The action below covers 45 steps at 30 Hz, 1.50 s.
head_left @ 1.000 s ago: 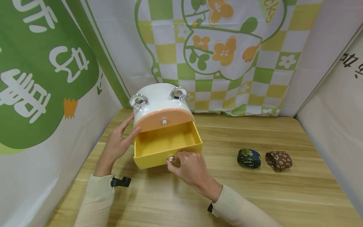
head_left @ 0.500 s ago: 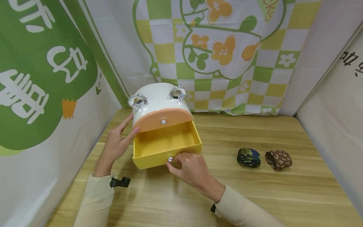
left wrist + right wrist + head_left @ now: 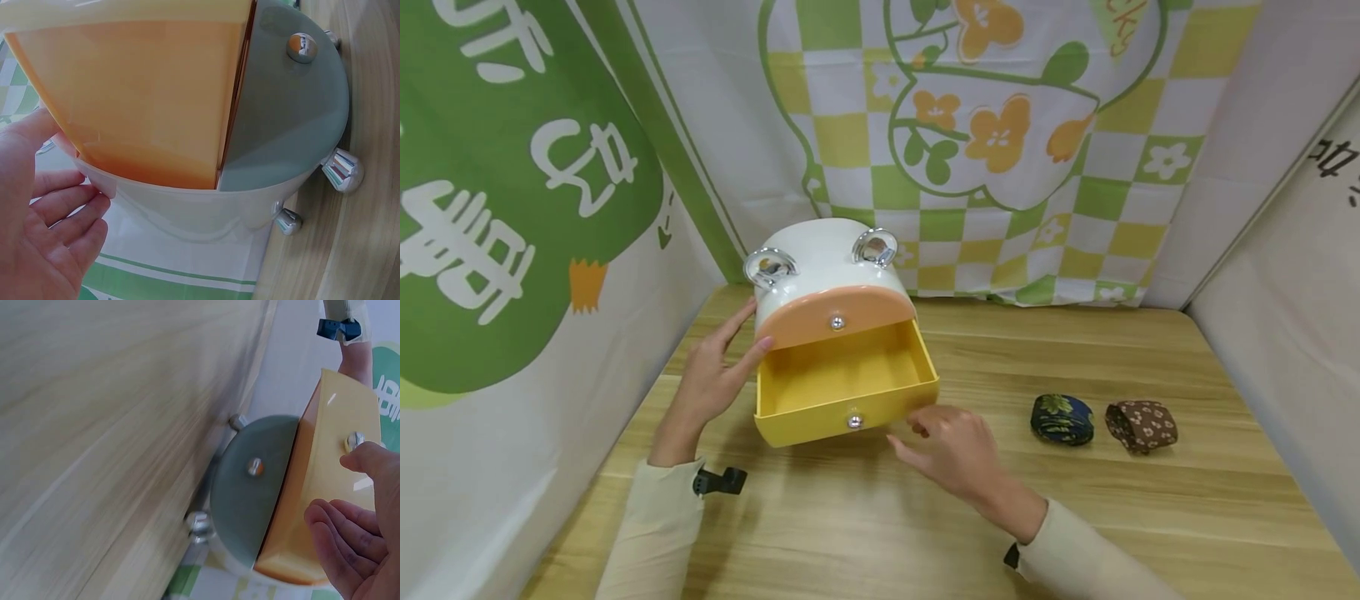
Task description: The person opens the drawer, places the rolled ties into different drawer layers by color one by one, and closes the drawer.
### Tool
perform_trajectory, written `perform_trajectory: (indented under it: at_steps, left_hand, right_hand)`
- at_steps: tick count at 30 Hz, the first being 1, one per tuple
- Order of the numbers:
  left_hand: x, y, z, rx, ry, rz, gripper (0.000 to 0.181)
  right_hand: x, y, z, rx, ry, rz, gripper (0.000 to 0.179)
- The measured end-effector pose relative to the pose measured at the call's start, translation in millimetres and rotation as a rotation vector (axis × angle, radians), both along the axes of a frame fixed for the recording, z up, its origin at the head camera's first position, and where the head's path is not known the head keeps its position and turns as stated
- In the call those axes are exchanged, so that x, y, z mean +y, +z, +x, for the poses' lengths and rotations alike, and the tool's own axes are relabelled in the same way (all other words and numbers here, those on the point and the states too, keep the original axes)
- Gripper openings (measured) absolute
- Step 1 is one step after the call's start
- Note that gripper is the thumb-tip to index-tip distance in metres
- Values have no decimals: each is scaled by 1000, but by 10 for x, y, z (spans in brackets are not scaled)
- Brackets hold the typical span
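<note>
A round white drawer box (image 3: 820, 250) with silver ear-like loops stands on the table. Its yellow drawer (image 3: 808, 427) is pulled out with a bare interior and a silver knob (image 3: 854, 422) in front. Above it the peach drawer (image 3: 805, 321) is closed; a grey-green drawer (image 3: 250, 494) lies below, also closed. My left hand (image 3: 709, 379) rests against the box's left side, thumb at the front edge, fingers extended in the left wrist view. Just right of the knob, my right hand (image 3: 955, 450) holds nothing, its fingers loosely bent near the yellow drawer's right front corner.
On the right of the wooden table (image 3: 1075, 517) lie two rolled pieces of fabric: a dark blue floral roll (image 3: 1062, 419) and a brown floral roll (image 3: 1142, 426). A checked cloth (image 3: 1000, 192) hangs behind the box, and a green-and-white panel (image 3: 550, 250) stands at left.
My right hand has let go of the yellow drawer's knob and moved right. The drawer stays pulled out, and my left hand keeps its place on the box.
</note>
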<state>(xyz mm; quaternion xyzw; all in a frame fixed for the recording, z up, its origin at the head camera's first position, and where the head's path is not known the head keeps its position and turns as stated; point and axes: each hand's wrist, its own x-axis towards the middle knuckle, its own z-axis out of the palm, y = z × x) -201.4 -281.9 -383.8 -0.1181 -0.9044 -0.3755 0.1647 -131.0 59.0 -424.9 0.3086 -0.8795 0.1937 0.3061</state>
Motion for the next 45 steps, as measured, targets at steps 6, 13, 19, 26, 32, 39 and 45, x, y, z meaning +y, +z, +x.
perform_trajectory:
  at_steps: [6,13,19,26,32,39,45]
  left_hand:
    - [-4,10,1,5,2,-3,63]
    - [-22,6,-14,-1,-9,-2,62]
    - [-24,5,-19,-4,-17,-6,63]
    - [-27,8,-17,22,-20,-15,63]
    - [-35,23,-16,32,-28,-16,63]
    - [-47,21,-14,13,-17,-19,63]
    - [-45,21,-21,22,-18,-26,64]
  right_hand:
    - [253,30,41,-38,-5,8,20]
    - [533,41,110,-36,-77,19,22]
    - [798,-31,156,-33,-151,23,25]
    - [1173,-56,171,7,-240,16,28]
    - [1577,78,173,53,-314,33,32]
    - [1965,295,203,4,-352,72,49]
    - [2273,414,201,-150,-360,108,65]
